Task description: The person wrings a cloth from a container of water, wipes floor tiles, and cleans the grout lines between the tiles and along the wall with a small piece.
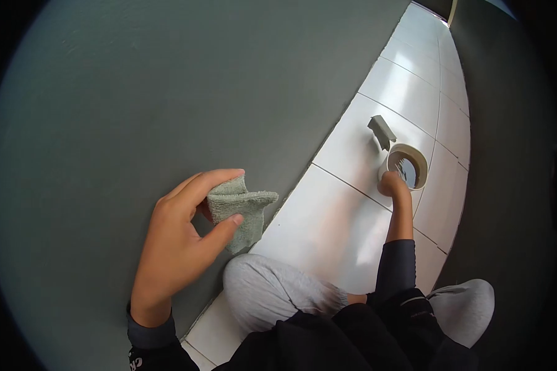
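Between the thumb and fingers of my left hand is a folded grey-green cloth, held up in front of the dark grey surface. My right hand is at the near left rim of a round, light-coloured container that holds murky liquid. Its fingers are mostly hidden, and whether they grip the rim or reach inside cannot be told. Just beyond the container, a grey-brown folded piece lies on the white tiles, close to the rim.
White glossy tiles run in a strip from lower left to upper right. A wide dark grey surface borders them on the left, another dark area on the right. My bent legs in grey trousers are at the bottom.
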Tool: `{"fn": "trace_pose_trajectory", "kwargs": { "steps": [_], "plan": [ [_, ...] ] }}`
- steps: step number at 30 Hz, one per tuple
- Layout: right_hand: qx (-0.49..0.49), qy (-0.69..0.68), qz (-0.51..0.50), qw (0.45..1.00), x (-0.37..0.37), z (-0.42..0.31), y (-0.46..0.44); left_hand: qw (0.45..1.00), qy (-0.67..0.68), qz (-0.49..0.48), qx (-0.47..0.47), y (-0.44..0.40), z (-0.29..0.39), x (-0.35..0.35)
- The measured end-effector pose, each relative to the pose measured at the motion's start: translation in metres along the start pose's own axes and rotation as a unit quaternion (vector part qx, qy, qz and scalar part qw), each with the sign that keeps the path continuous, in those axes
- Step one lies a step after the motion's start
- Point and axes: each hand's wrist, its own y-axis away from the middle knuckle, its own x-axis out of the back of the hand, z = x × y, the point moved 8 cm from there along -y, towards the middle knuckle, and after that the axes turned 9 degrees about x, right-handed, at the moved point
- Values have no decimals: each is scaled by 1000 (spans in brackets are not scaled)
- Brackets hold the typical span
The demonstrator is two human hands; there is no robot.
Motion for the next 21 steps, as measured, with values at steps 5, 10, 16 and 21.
{"fn": "trace_pose_trajectory", "kwargs": {
  "steps": [5,10,16,21],
  "plan": [
    [-23,-53,130,990,4,7,-3,997,57,45,10,-13,16,-10],
    [-22,-67,57,996,6,-8,6,997,54,42,23,-30,21,-22],
    [0,-75,45,996,3,-7,12,999,32,17,0,-61,60,-35],
    [7,-63,40,997,7,-20,41,1000,-11,-10,-17,-69,85,-30]
  ]
}}
